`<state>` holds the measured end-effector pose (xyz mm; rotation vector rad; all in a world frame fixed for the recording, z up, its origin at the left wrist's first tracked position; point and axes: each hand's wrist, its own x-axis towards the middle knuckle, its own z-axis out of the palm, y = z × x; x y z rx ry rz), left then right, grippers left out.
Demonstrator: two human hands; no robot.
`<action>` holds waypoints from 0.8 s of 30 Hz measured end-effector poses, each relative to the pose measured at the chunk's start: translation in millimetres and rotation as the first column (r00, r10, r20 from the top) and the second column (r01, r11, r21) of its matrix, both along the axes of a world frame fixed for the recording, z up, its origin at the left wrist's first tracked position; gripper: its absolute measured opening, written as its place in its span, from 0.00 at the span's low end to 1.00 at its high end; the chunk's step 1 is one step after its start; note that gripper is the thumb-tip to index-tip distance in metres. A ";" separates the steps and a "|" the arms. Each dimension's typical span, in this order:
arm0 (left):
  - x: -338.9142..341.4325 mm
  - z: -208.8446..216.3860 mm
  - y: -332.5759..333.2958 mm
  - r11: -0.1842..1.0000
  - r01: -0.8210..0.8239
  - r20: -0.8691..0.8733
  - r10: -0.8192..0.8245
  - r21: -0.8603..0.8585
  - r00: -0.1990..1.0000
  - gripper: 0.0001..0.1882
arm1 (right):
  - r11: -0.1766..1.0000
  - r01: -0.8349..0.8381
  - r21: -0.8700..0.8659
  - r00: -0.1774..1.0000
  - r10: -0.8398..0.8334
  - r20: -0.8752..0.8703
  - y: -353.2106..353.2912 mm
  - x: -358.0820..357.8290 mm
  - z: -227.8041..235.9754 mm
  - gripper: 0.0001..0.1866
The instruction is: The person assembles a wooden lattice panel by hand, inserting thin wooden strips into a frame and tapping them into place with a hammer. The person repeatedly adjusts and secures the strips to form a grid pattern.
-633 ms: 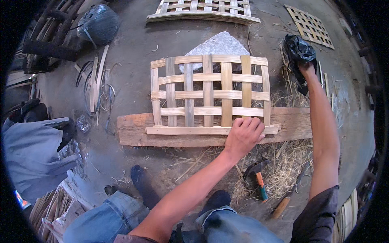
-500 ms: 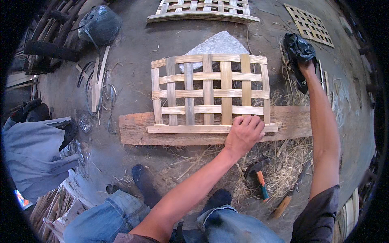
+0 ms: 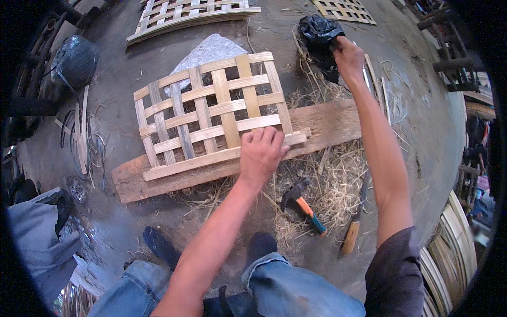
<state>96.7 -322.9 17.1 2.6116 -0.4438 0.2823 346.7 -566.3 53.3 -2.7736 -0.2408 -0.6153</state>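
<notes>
Floor: carries everything, presumably so that the work lies low and within reach.
Panel: a woven lattice, near edge on the board, far edge over the stone; it seems propped up at a slant, its open squares facing up.
Board: flat beneath the panel's near edge, likely as a firm base.
Stone: behind the panel and partly seen through it, perhaps as a prop; whether the two touch, I cannot tell.
Bag: black, crumpled, right of the panel's far corner, probably set there for the right hand.
Knife: wooden handle toward the near side, easy to pick up.
Hammer: near the board, handle also this way.
Left hand: grip curled over the panel's near edge, apparently steadying it against the board.
Right hand: stretched to the bag; whether its grip is clenched, I cannot tell.
</notes>
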 end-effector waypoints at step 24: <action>1.7 1.1 6.2 0.998 0.053 0.021 -0.053 -0.024 0.998 0.18 | -0.679 -0.140 0.720 0.405 0.624 0.668 134.2 -389.7 201.7 0.06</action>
